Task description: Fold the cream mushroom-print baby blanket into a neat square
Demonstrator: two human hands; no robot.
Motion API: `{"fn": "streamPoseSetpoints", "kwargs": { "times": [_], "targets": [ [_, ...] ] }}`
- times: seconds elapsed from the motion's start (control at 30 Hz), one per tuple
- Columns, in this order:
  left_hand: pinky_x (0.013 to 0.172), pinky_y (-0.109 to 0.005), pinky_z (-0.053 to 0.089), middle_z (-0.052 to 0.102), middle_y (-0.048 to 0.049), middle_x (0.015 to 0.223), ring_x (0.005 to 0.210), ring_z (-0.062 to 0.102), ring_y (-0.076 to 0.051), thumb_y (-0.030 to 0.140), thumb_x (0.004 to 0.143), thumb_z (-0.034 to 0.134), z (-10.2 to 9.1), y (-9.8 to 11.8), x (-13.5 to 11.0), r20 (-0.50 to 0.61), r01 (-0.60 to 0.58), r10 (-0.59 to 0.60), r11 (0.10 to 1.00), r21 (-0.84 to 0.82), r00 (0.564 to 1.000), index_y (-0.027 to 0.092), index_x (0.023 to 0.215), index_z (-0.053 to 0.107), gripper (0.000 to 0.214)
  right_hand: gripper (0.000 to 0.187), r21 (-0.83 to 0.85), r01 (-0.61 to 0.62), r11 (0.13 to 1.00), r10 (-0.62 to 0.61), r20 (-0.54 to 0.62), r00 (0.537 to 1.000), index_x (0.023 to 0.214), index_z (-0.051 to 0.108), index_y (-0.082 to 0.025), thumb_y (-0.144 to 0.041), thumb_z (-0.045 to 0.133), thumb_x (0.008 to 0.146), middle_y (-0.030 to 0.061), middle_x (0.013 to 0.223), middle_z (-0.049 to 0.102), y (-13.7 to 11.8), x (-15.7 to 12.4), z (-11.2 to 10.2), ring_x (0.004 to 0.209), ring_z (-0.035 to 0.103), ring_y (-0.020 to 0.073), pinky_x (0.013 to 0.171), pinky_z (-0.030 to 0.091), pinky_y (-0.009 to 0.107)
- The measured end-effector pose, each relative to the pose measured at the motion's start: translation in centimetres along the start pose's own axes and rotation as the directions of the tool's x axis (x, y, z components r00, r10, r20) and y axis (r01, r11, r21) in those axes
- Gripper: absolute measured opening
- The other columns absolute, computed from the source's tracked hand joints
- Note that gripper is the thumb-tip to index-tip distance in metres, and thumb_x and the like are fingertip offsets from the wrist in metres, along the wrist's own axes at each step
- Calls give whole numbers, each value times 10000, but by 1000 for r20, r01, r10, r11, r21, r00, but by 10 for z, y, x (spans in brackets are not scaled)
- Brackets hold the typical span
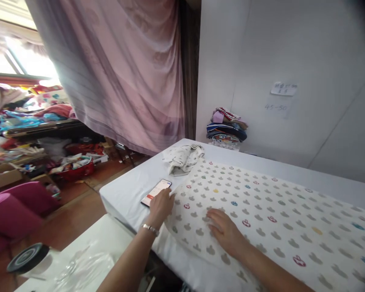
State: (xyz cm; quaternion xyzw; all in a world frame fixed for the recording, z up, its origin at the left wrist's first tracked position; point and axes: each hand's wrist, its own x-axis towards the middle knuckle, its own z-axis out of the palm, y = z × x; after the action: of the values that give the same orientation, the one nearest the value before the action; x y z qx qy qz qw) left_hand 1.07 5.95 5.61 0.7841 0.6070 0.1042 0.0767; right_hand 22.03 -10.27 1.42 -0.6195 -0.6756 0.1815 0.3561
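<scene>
On the far left I'm seeing a pink roll (9,213), then a black-lidded jar (28,258) and a clear plastic bag (89,267). A lit phone (155,190) is lying on the white worktop (124,194); my left hand (162,207) is partly covering it beside the cloth's edge, and I'm not managing to tell whether that grip is holding anything. Beyond, a crumpled cloth (181,158) is lying bunched. The patterned cloth (270,202) is spreading rightward, with my right hand (226,233) resting on it, grip loosely open, visibly holding nothing. Behind, folded fabrics (226,129) are sitting stacked.
</scene>
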Motion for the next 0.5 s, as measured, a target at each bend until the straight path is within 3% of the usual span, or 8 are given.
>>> {"fn": "streamPoseSetpoints", "kwargs": {
  "times": [0.1,0.23,0.37,0.5],
  "targets": [
    [773,-306,408,646,-87,1012,958,582,-219,329,839,400,2,29,35,56,-96,97,995,-23,994,212,1019,581,281,350,-203,85,975,-97,-48,994,1175,561,-188,-300,410,880,100,1261,515,19,-12,-10,1207,418,242,1026,334,449],
    [780,-309,410,643,-117,1013,968,579,-226,281,825,422,20,61,89,115,-118,125,991,-60,986,181,933,625,251,366,-366,32,930,-57,-56,997,1190,557,-199,-321,410,878,91,1294,492,46,-33,-25,1234,391,257,1019,342,473],
    [773,-312,415,636,-149,1029,991,577,-243,282,809,454,43,75,127,143,-64,76,994,-88,987,151,949,622,255,396,-433,-40,900,28,-33,999,1233,529,-228,-355,412,877,68,1343,441,62,-55,-31,1248,377,261,1012,356,471],
    [762,-312,419,642,-141,1023,993,579,-248,268,750,517,59,77,144,172,-10,28,995,-103,985,155,941,620,245,401,-464,-32,885,35,-2,999,1250,515,-260,-373,421,876,41,1374,397,66,-65,-30,1265,350,269,1021,337,483]
  ]
}}
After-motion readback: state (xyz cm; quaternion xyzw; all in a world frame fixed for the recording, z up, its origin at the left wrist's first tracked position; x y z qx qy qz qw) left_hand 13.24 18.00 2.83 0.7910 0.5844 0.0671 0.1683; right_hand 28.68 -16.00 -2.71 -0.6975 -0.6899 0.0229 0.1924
